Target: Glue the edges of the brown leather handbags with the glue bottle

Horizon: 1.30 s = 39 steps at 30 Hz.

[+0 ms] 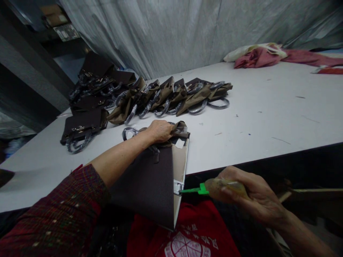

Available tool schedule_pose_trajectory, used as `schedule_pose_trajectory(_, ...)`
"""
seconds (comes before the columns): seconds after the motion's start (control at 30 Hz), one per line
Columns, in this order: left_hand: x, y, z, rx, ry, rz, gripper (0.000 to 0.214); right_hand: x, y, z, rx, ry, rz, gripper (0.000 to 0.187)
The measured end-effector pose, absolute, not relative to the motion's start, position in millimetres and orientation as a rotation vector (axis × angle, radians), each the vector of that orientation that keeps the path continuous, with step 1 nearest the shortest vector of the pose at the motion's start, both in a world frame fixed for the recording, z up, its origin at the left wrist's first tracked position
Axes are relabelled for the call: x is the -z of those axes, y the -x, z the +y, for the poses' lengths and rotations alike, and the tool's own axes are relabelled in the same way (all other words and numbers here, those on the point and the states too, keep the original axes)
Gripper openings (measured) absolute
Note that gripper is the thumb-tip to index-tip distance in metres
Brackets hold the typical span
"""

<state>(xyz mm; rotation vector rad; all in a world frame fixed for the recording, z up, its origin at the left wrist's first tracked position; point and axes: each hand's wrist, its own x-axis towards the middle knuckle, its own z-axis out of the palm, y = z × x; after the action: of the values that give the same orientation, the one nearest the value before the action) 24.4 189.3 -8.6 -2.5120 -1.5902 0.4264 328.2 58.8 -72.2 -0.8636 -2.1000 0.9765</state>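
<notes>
White table [268,114], grey drape [174,32] bkgd

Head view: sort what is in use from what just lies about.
In use: left hand gripping the dark brown textured handbag by its top; right hand holding the yellowish squeeze bottle with green nozzle.
Lying about: row of olive-brown handbags with wrapped handles; pile of dark handbags; pink cloth heap; white table.

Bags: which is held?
The dark brown bag overhanging the table's near edge: left hand grips its top, right hand's bottle touches its edge; other bags lie untouched farther back.
</notes>
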Motion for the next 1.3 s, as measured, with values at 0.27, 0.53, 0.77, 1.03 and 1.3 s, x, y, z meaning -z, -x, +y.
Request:
schedule_pose_trajectory(0.27, 5.4, -24.4, 187.7, -0.392, 2.512, -1.574, 0.041, 77.4, -318.4, 103.9, -0.688, 1.06, -1.851, 0.022)
schedule_pose_trajectory(0.53, 9.0, -23.5, 190.0, -0.399, 2.501, -1.596, 0.042, 73.0, -325.7, 74.6, -0.986, 1.023, -1.953, 0.026)
schedule_pose_trajectory(0.77, 9.8, -24.5, 189.6, -0.387, 2.496, -1.631, 0.048, 61.3, -322.4, 52.2, -1.046, 1.033, -1.955, 0.029)
schedule_pose_trajectory(1.03, 8.0, -24.6, 187.9, -0.387, 2.478, -1.663, 0.046, 51.7, -317.3, 47.0, -0.931, 1.022, -2.053, 0.028)
schedule_pose_trajectory(1.3, 8.0, -22.4, 187.4, -0.358, 2.458, -1.692, 0.045, 43.1, -320.1, 46.9, -0.853, 1.08, -2.076, 0.029)
